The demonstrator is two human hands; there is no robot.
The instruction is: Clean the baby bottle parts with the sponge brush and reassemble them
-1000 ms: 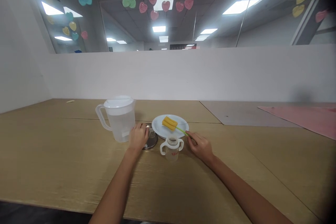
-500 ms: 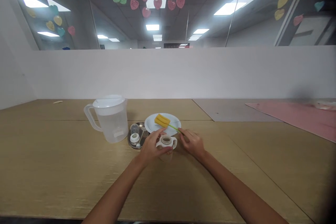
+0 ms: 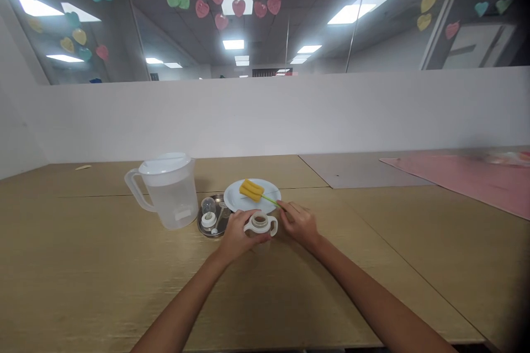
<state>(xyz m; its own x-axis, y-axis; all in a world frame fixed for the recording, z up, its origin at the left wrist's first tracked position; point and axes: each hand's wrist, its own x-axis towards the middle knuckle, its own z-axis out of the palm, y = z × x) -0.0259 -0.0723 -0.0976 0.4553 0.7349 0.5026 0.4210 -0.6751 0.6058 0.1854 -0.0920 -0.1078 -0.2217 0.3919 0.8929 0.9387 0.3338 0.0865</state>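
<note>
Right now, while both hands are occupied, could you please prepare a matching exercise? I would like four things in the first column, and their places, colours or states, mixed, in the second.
Things:
1. Two-handled bottle
2. Sponge brush
3. Pitcher
4. Tray

Places, colours or states:
A. Shiny metal, carrying a white collar
B. Held by the left hand, mouth uncovered
C. Translucent, with its lid on
D. Yellow head, green handle in the right hand

Right pairs: 1-B, 2-D, 3-C, 4-A
</note>
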